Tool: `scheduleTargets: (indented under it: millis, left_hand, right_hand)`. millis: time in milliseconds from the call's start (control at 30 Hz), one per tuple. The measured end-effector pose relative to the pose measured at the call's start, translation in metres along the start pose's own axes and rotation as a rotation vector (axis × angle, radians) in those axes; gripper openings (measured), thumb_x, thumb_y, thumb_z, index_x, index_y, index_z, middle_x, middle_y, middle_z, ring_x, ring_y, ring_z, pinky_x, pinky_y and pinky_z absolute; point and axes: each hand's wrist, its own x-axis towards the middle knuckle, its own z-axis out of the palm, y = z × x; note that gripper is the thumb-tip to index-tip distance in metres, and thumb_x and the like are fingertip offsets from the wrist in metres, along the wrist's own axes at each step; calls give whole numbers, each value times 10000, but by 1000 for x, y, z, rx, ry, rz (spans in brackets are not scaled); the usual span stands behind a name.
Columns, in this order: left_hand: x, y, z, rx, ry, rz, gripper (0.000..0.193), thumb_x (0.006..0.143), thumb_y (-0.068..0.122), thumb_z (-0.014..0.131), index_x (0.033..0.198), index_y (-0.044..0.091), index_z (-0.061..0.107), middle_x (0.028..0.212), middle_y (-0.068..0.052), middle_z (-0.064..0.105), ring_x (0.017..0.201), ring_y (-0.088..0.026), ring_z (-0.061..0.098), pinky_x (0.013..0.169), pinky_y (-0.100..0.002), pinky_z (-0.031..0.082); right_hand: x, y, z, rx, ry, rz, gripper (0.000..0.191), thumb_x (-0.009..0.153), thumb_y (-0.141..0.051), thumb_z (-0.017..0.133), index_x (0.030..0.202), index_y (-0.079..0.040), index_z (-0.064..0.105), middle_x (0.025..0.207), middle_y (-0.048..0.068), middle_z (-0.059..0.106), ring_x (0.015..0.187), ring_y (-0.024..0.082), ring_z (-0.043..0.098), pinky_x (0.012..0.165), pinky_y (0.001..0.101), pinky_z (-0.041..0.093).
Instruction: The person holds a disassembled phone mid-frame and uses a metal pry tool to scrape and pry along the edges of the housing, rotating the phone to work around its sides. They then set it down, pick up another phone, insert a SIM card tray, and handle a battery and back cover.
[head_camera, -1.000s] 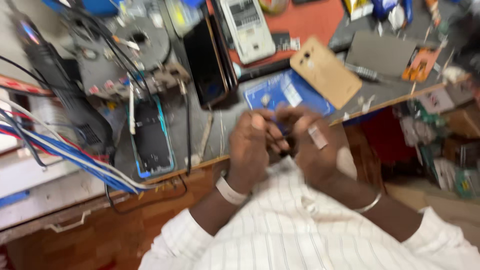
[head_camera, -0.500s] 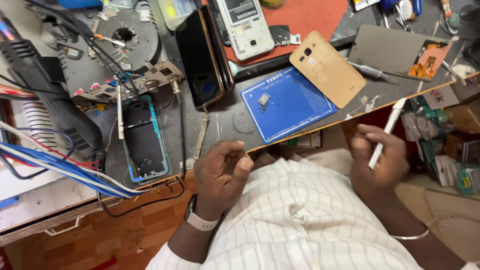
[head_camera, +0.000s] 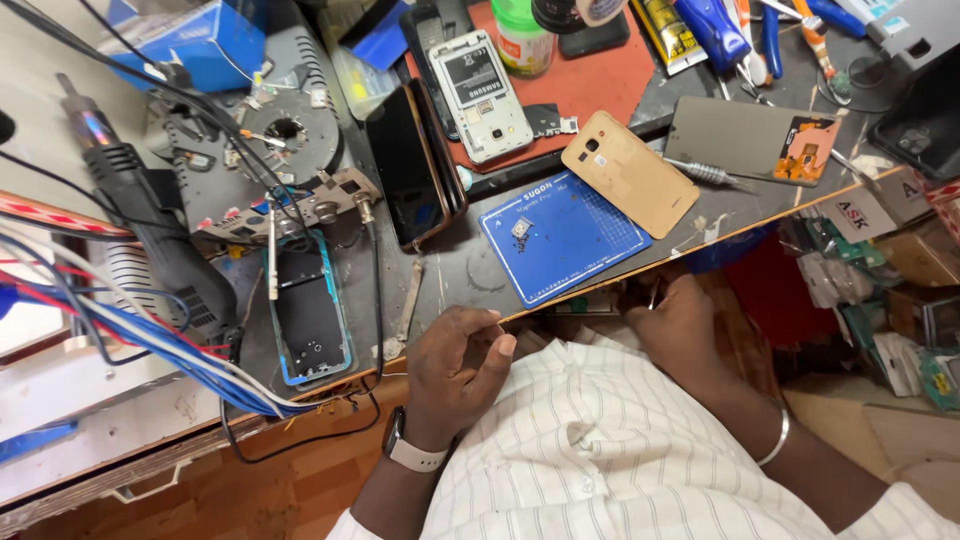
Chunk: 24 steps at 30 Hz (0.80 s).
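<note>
My left hand (head_camera: 455, 365) hovers at the workbench's front edge with its fingers curled and thumb pressed to forefinger; I see nothing in it. My right hand (head_camera: 680, 330) is lower, below the bench edge to the right, closed around a thin white tool (head_camera: 655, 292) whose tip sticks up. Between and above the hands lies a blue work mat (head_camera: 575, 250) with a small metal part (head_camera: 521, 228) on it. A gold phone back cover (head_camera: 628, 172) overlaps the mat's right corner. My striped shirt fills the bottom of the view.
A phone frame with a blue edge (head_camera: 310, 315), a black hot-air gun (head_camera: 150, 220) and cables lie at the left. A black phone (head_camera: 415, 165), an opened white phone (head_camera: 480, 95) on a red mat (head_camera: 600, 70), a grey panel (head_camera: 745, 135) and a screwdriver (head_camera: 700, 172) crowd the bench.
The hands were together over the blue mat, then parted. My right hand has dropped below the bench edge with the white tool; my left hand stays near the front edge.
</note>
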Motion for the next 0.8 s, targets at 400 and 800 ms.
scheduleTargets:
  millis: [400, 800]
  left_hand:
    - [15, 19, 7, 104, -27, -209, 202, 924, 212, 768, 1026, 42, 730, 917, -73, 733, 701, -156, 717, 611, -287, 562]
    - [52, 13, 36, 631, -442, 250, 1000, 918, 707, 533, 1483, -109, 413, 1569, -304, 405, 1506, -437, 352, 1237, -522, 270]
  right_hand:
    - [-41, 59, -101, 800, 4, 528, 395, 873, -54, 730, 1191, -54, 496, 989, 137, 677, 812, 203, 683, 685, 345, 578]
    - [-49, 111, -202, 678, 26, 248, 265, 994, 21, 664, 1181, 14, 476, 1110, 299, 656, 1010, 367, 707, 791, 449, 609]
